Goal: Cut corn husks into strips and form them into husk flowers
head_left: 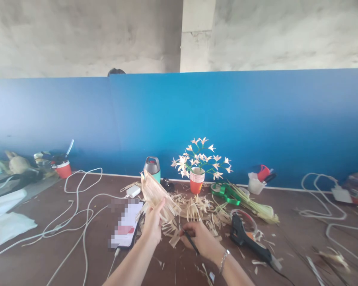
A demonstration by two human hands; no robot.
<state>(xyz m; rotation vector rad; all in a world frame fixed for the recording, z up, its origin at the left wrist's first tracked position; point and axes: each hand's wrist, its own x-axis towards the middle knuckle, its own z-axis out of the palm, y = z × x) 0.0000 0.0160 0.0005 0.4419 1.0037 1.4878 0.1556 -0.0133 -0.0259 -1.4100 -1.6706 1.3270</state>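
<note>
My left hand (153, 221) pinches a wide, pale dried corn husk (155, 191) and holds it up above the table, fanned out toward the back. Close by on the right, my right hand (203, 239) grips a slim tool with a black handle (191, 242); its thin metal tip points up near the husk's lower edge. Whether that tip touches the husk I cannot tell. Beneath and behind both hands lies a pile of cut husk pieces (195, 207), some fringed into petal-like strips.
Husk flowers on green stems (200, 158) stand in stacked paper cups (196, 183). Left are a phone (128, 224), a white charger (133, 191), a flask (152, 167) and tangled white cables (85, 214). Right are a glue gun (250, 242), green ribbon (226, 193) and a white cup (255, 184).
</note>
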